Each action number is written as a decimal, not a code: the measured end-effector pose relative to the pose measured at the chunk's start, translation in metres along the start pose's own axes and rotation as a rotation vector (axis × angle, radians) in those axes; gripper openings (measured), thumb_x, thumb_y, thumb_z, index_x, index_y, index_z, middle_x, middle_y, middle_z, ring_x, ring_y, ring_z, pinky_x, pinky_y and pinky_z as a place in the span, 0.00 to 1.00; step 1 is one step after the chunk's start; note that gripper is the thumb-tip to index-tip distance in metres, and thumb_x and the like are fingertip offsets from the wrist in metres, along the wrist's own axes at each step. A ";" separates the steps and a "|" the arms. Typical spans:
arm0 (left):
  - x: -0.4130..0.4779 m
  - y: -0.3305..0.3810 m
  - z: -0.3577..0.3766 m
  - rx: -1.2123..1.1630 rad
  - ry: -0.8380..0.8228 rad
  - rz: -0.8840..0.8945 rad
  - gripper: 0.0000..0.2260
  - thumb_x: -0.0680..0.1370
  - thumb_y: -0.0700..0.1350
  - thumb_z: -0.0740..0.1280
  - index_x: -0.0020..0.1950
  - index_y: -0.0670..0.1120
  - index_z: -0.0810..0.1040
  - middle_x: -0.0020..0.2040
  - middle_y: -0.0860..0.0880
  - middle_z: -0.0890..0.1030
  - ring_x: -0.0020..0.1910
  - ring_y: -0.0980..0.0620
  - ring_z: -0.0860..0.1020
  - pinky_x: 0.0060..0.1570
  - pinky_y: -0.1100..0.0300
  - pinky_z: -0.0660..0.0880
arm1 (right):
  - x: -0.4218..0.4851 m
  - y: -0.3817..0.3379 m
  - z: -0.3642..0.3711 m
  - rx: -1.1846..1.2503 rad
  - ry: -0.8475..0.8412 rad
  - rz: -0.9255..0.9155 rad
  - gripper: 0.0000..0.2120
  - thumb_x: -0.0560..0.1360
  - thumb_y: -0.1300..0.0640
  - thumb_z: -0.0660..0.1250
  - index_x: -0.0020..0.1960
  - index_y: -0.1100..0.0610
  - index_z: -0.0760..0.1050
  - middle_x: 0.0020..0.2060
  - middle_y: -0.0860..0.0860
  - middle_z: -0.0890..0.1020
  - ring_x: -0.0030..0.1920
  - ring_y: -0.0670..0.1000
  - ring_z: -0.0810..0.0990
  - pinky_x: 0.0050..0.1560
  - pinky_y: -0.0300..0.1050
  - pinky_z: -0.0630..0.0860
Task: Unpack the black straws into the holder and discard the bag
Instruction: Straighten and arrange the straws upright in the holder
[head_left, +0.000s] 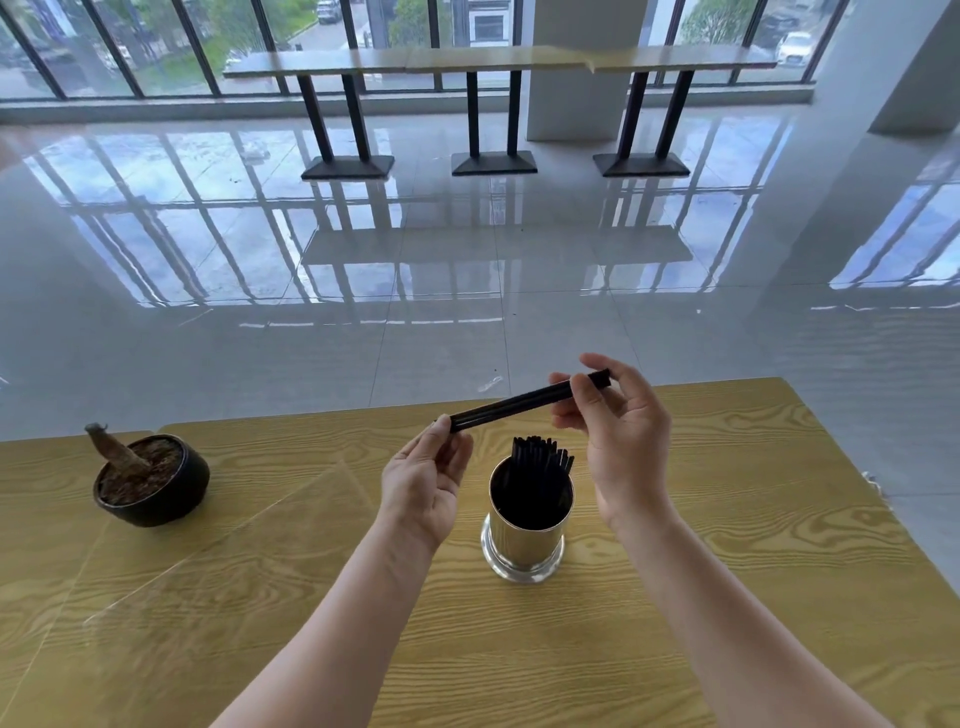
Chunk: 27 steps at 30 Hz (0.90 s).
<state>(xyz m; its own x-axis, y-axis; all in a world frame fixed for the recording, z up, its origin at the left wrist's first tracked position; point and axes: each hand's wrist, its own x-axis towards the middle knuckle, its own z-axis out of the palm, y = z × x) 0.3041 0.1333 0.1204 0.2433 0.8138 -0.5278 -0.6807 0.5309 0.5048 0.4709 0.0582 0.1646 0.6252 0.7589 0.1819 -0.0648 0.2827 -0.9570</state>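
The fingers (440, 434) of the left hand (423, 478) are curled in a pinch on the lower-left end of a slim bundle of black straws (519, 402). The right hand (623, 441) has its fingertips (571, 418) and thumb closed on the upper-right end. The bundle lies slanted in the air between them, just above the holder (524, 540). That is a shiny metal cylinder standing on the wood-grain surface (727, 519) at the centre of the frame, with a clump of straws (540, 462) already leaning toward its far right rim.

From where I stand, the thing to do is tip the bundle upright with one end over the open near-left part of the mouth. The lower hand should let go first, so the straws slide in together rather than fan out. Keep the pinch light, since these likely crush easily, and don't knock the rim.

I can't make out a bag for certain. A potted stump (150, 483) sits well apart at the left.
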 end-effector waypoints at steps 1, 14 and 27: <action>-0.001 -0.003 0.000 0.029 -0.019 -0.015 0.07 0.69 0.36 0.76 0.44 0.36 0.82 0.38 0.42 0.84 0.35 0.49 0.84 0.37 0.60 0.82 | 0.003 -0.003 -0.004 -0.052 -0.006 -0.051 0.06 0.79 0.64 0.68 0.56 0.58 0.78 0.44 0.55 0.88 0.37 0.56 0.85 0.38 0.47 0.83; 0.003 -0.026 -0.014 1.415 -0.113 0.665 0.08 0.74 0.45 0.76 0.52 0.51 0.82 0.46 0.56 0.83 0.45 0.58 0.80 0.46 0.66 0.77 | 0.027 -0.040 -0.045 -0.743 -0.237 -0.113 0.06 0.76 0.55 0.73 0.43 0.46 0.79 0.37 0.44 0.87 0.35 0.48 0.85 0.43 0.57 0.83; 0.003 -0.044 -0.024 1.665 -0.242 0.699 0.19 0.75 0.48 0.72 0.65 0.48 0.79 0.56 0.53 0.79 0.55 0.53 0.78 0.55 0.55 0.77 | -0.010 0.030 -0.010 -1.126 -0.478 -0.088 0.08 0.75 0.57 0.73 0.54 0.56 0.83 0.49 0.51 0.84 0.51 0.53 0.81 0.52 0.47 0.75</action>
<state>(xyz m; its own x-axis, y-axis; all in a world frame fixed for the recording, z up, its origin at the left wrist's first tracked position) 0.3184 0.1067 0.0796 0.4349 0.8970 0.0788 0.5943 -0.3517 0.7232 0.4699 0.0534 0.1318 0.2301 0.9687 0.0932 0.8197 -0.1413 -0.5551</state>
